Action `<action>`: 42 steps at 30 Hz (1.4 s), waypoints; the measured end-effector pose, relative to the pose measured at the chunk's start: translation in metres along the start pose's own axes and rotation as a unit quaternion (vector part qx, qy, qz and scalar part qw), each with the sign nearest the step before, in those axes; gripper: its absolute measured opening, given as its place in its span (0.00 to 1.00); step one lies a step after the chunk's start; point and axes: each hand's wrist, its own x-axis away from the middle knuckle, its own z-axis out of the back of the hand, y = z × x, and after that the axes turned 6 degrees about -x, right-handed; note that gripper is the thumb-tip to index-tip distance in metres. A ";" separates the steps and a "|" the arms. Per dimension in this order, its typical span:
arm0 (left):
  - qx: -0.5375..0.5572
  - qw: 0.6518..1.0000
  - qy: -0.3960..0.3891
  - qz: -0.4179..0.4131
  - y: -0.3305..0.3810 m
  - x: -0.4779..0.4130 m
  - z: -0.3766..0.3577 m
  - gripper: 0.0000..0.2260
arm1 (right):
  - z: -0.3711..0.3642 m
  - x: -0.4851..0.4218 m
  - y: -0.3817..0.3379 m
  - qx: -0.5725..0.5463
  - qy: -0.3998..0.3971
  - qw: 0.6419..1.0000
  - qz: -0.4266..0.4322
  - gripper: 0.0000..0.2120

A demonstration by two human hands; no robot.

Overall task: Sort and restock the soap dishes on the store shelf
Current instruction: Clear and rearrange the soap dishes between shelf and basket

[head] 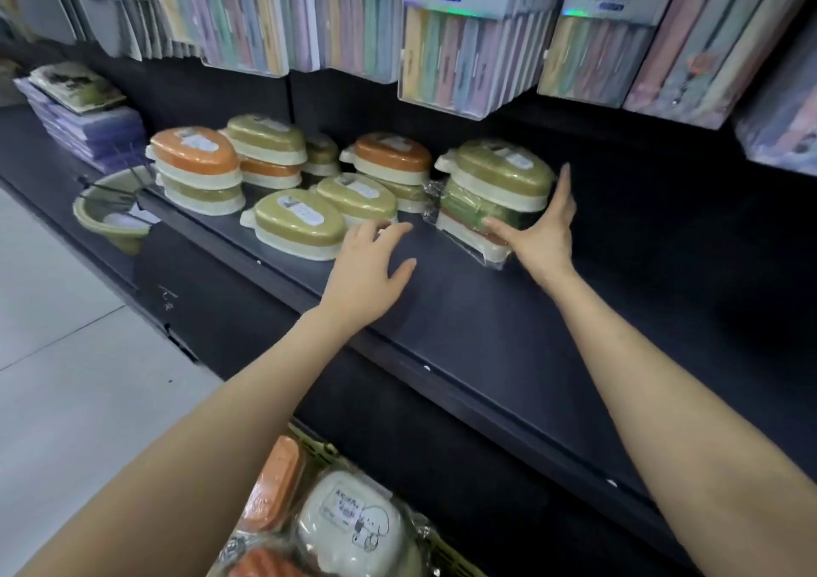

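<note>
Several oval soap dishes with olive or orange lids stand in low stacks on the dark shelf (464, 311). My right hand (537, 227) holds a plastic-wrapped stack of soap dishes (490, 196) at the right end of the row, thumb on its front, fingers up its right side. My left hand (367, 267) hovers with spread fingers just in front of an olive soap dish (298, 227) and holds nothing. An orange-lidded stack (196, 169) stands at the left end.
A basket (446, 554) below me holds wrapped soap dishes in white and orange. Packs of coloured items (464, 59) hang above the shelf. An olive basin (112, 214) hangs off the shelf's left front. Purple packs (88, 130) lie far left.
</note>
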 end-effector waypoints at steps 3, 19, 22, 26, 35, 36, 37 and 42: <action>0.016 1.000 -0.001 -0.005 0.000 -0.027 -0.014 0.22 | -0.014 -0.018 0.001 0.017 -0.007 1.000 0.024 0.64; 0.209 0.970 -0.041 0.115 0.011 -0.104 -0.067 0.38 | 0.020 0.000 0.014 -0.072 0.011 0.996 0.059 0.47; 0.159 0.980 -0.072 0.097 0.013 -0.098 -0.072 0.39 | 0.056 0.028 0.020 -0.073 0.025 0.996 0.047 0.46; 0.116 0.988 -0.089 0.042 0.017 -0.102 -0.087 0.40 | 0.093 0.061 0.041 -0.033 0.068 0.997 0.028 0.45; -0.153 0.967 -0.159 -0.131 0.040 -0.122 -0.094 0.37 | 0.122 0.080 0.076 0.019 0.133 0.991 -0.024 0.45; -0.191 0.960 -0.148 -0.143 0.044 -0.116 -0.089 0.36 | 0.122 0.079 0.077 0.019 0.134 0.991 -0.024 0.45; -0.227 0.951 -0.135 -0.161 0.048 -0.110 -0.084 0.36 | 0.121 0.079 0.077 0.022 0.134 0.990 -0.024 0.45; -0.215 0.927 0.035 -0.305 0.054 -0.075 -0.062 0.34 | 0.119 0.079 0.078 0.025 0.133 0.991 -0.023 0.46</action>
